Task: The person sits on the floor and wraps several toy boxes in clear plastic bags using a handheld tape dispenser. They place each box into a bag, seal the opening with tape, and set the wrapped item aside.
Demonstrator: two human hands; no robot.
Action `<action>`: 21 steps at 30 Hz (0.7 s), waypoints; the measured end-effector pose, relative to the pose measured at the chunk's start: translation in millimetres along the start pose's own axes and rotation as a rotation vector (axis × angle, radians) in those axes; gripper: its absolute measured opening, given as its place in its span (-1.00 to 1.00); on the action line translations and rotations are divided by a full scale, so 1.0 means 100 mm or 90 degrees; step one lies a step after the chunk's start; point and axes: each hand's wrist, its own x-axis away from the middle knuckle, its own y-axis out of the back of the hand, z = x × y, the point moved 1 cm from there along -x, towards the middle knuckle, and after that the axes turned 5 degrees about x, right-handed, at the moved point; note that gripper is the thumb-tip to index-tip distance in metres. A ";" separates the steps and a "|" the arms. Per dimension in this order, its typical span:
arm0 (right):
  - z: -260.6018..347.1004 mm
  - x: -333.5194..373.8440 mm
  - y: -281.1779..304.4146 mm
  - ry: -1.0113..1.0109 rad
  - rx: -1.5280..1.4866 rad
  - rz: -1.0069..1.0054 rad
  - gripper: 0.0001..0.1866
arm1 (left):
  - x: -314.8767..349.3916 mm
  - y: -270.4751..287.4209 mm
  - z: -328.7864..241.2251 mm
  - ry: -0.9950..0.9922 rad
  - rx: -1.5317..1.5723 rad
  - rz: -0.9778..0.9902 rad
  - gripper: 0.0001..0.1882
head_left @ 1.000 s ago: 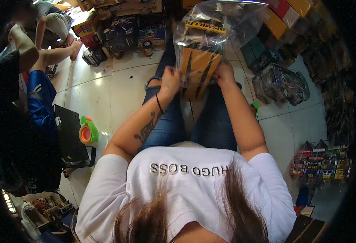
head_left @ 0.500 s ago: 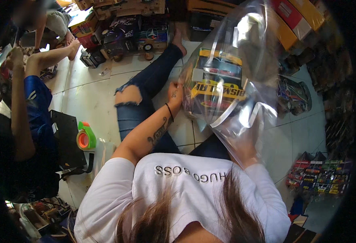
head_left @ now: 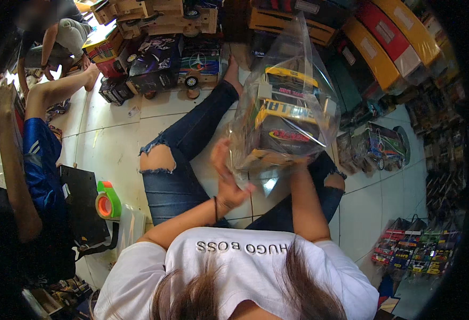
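A black and yellow toy truck (head_left: 287, 125), boxy with printed panels, sits inside a clear plastic bag (head_left: 327, 96) in front of me. The top of the bag rises to a loose peak above it. My right hand (head_left: 299, 164) is at the truck's near lower end and holds it up through the plastic; its fingers are mostly hidden. To the left of the bag, my left hand (head_left: 229, 178) is open, slightly blurred, with fingers apart and nothing in them. Its fingertips are close to the bag's side; whether they touch it I cannot tell.
On the left lie a green tape dispenser (head_left: 108, 200) and a black flat case (head_left: 84, 200) beside another seated person (head_left: 45, 149). Toy trucks (head_left: 154, 61) and boxes stand at the back. Right of my legs are a bagged toy truck (head_left: 379, 146) and small packed toys (head_left: 418, 245).
My left hand has come off the bag's left side and moved nearer to me. The bag has settled closer around the truck, and my right hand has shifted up and left to the truck's near end.
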 end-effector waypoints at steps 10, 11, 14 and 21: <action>0.79 0.38 -1.17 0.482 0.379 -0.086 -0.54 | -0.29 0.19 0.13 0.197 0.183 0.141 -0.09; 0.97 0.61 -1.30 0.633 0.523 -0.073 -0.49 | -0.38 0.29 0.16 0.216 0.274 0.193 -0.16; 1.36 1.26 -1.56 0.799 0.824 -0.032 -0.52 | -0.43 0.51 -0.05 0.270 0.325 0.295 -0.34; 0.54 1.84 -1.53 0.808 0.978 0.093 -0.62 | -0.26 1.29 -1.63 0.455 -0.033 0.871 -0.41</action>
